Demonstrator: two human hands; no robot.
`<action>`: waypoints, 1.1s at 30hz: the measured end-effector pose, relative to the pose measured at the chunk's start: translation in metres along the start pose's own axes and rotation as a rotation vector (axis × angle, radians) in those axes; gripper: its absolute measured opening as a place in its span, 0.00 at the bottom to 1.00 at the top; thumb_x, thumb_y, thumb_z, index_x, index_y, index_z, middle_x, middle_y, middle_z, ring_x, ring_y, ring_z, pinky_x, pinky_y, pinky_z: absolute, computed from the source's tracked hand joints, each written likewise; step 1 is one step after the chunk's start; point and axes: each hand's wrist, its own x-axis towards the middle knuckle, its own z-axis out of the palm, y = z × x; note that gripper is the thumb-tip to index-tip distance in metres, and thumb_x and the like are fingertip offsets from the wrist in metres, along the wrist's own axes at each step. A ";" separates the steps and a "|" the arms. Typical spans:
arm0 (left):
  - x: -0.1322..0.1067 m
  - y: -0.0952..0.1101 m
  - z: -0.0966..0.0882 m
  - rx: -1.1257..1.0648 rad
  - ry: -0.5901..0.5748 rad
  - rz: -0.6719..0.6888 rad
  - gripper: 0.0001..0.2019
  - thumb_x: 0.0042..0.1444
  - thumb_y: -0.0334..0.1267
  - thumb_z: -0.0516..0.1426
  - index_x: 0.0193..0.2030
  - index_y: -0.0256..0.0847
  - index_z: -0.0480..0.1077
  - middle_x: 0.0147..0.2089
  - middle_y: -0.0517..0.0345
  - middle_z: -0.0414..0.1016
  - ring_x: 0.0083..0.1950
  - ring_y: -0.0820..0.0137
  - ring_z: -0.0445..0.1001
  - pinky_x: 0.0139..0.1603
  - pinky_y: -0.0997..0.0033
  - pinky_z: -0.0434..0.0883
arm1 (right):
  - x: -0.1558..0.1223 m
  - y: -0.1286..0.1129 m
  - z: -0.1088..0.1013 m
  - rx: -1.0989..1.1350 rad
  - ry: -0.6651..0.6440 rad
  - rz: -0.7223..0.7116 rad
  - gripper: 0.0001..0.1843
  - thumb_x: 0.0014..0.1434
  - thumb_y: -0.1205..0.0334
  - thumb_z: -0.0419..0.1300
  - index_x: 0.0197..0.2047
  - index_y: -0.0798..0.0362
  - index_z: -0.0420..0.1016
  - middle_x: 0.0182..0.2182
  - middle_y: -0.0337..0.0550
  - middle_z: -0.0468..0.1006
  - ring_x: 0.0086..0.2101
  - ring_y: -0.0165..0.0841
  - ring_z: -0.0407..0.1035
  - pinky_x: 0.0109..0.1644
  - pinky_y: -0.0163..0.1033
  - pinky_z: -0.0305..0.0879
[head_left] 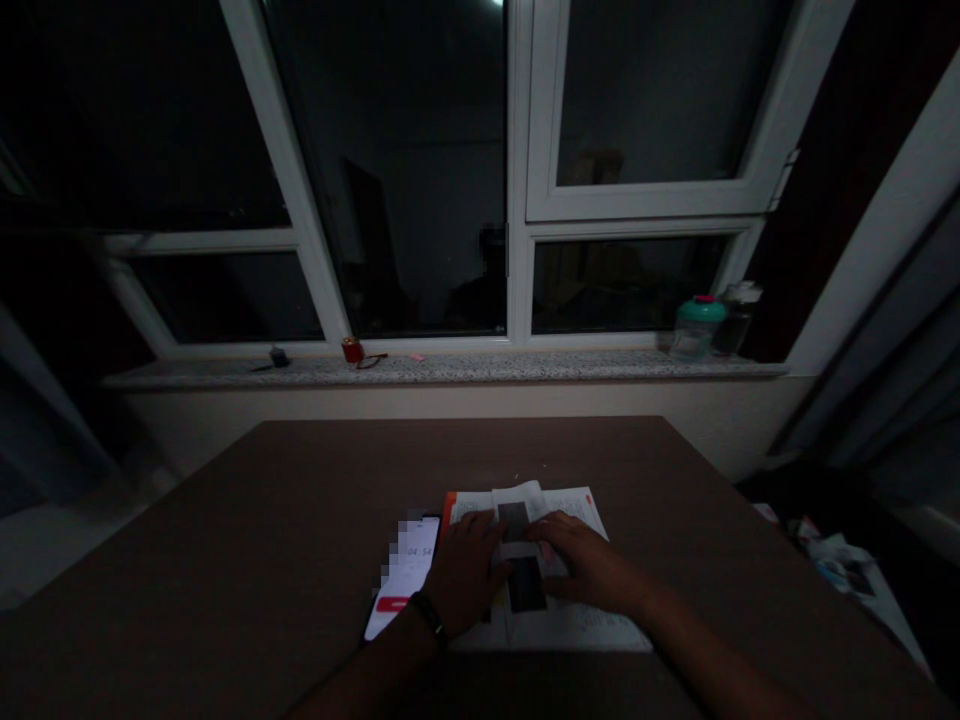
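Observation:
An open booklet or magazine (pixel 570 620) lies on the dark brown table (pixel 262 560) close to me. A folded strip of paper (pixel 517 540) with dark pictures lies on top of it. My left hand (pixel 465 580) rests flat on the booklet's left side, fingers touching the strip's left edge. My right hand (pixel 589 565) presses on the strip from the right, fingers stretched toward the middle. A lit phone (pixel 405 585) lies just left of my left hand, showing a timer and a red button.
A stone windowsill (pixel 450 370) runs beyond the table under dark windows. On it stand a teal-lidded jar (pixel 697 328), a dark bottle (pixel 736 318), a small red object (pixel 352 352) and a small dark item (pixel 279 357). Papers lie on the floor at right (pixel 840 560).

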 end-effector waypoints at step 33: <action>-0.002 0.010 -0.010 -0.017 -0.013 0.085 0.32 0.57 0.47 0.64 0.67 0.56 0.58 0.60 0.51 0.63 0.59 0.53 0.61 0.58 0.51 0.62 | 0.004 -0.012 0.000 -0.045 0.000 0.042 0.31 0.49 0.67 0.68 0.56 0.45 0.68 0.49 0.43 0.73 0.50 0.41 0.65 0.54 0.44 0.59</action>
